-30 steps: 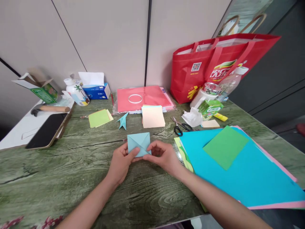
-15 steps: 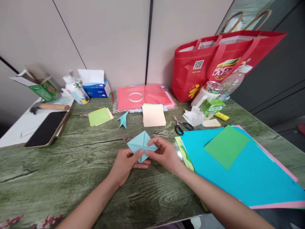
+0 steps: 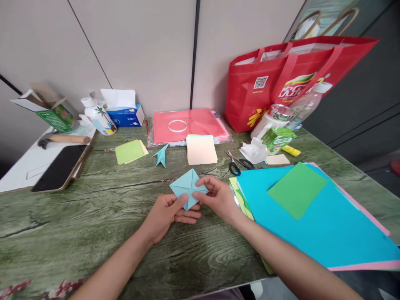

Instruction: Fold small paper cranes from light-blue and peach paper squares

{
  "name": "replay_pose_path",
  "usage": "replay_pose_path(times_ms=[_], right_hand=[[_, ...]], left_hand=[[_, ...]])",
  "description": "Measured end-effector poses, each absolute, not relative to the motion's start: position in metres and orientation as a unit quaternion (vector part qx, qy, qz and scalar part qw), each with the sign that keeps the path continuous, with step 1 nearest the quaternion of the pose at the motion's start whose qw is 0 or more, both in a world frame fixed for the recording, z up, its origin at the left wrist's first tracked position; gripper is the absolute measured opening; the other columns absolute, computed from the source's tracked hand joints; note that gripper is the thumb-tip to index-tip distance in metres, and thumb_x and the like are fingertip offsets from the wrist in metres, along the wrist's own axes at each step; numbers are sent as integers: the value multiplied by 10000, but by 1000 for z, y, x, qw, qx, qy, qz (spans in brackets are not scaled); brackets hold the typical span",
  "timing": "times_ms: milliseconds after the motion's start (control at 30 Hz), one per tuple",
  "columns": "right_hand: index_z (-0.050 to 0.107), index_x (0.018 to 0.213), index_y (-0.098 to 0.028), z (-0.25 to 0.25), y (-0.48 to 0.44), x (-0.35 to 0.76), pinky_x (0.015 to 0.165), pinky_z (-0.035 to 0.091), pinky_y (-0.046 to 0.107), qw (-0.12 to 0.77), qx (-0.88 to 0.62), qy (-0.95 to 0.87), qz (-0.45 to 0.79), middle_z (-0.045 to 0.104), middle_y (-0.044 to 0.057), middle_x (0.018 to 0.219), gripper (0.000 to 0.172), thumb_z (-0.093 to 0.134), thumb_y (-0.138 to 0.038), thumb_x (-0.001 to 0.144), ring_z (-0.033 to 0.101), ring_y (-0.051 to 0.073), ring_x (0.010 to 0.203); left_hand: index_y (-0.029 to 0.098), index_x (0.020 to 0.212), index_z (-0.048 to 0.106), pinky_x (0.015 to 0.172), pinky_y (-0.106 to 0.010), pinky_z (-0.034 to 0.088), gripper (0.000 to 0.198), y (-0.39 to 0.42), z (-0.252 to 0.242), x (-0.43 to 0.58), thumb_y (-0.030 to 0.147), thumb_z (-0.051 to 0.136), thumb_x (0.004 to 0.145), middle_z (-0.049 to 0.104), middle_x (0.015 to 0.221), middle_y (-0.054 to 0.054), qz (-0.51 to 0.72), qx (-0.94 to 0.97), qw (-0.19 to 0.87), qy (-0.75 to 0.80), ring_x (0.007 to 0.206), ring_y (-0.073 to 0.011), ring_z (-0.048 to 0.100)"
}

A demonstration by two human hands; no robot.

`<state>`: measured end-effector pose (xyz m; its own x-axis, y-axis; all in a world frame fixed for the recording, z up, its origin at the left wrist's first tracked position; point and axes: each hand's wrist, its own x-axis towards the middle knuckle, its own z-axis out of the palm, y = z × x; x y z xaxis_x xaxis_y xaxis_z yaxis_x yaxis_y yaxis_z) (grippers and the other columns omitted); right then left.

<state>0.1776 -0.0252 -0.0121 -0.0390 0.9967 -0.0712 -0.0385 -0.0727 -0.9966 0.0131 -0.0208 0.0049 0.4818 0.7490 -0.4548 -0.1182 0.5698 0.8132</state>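
Observation:
A folded light blue paper square (image 3: 187,186) with crossing creases is held like a diamond just above the green wood-grain table (image 3: 93,233). My left hand (image 3: 167,214) pinches its lower left corner, thumb on top and fingers underneath. My right hand (image 3: 217,198) grips its right corner between thumb and fingers. A finished small blue folded paper figure (image 3: 161,155) lies further back on the table.
Large cyan and pink sheets (image 3: 315,221) with a green square (image 3: 296,189) lie at the right. Scissors (image 3: 236,164), a cream paper stack (image 3: 201,149), a yellow-green stack (image 3: 128,151), red sheets with a ring (image 3: 187,125), a tissue box (image 3: 125,114) and a red bag (image 3: 287,81) stand behind. A phone (image 3: 58,166) lies left.
The blue paper has turned from a square lying flat-sided to a diamond on its point, and both hands have shifted their grip onto its corners.

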Motion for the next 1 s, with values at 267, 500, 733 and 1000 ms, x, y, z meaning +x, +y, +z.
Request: replay_pose_path(times_ms=[267,500,733,1000], right_hand=[[522,798,-198,-10,-23,181,495,443,212,489,-506,-480,523,572,-34,666,283,704,-347,641,510,91,542],[521,800,-196,-11,-24,181,475,406,207,490,-506,-486,517,565,-36,656,255,698,-304,652,488,83,524],[520,794,-198,-10,-24,180,476,402,215,488,-509,-474,528,575,-34,658,262,701,-300,635,485,90,515],[517,793,-200,-12,-24,179,470,370,209,489,-508,-485,518,553,-39,647,238,685,-278,643,475,95,527]], left_hand=[[51,840,686,723,-384,548,385,-20,9,14,419,655,732,702,930,-203,247,373,793,414,823,-298,681],[86,921,687,731,-362,543,359,-21,6,14,328,736,660,700,967,-172,246,401,781,412,841,-277,677],[88,911,688,727,-369,545,343,-22,5,15,328,728,669,705,947,-162,251,399,780,411,825,-267,680],[80,944,675,749,-392,539,360,-23,4,16,339,708,695,698,970,-182,246,399,785,405,844,-284,677]])
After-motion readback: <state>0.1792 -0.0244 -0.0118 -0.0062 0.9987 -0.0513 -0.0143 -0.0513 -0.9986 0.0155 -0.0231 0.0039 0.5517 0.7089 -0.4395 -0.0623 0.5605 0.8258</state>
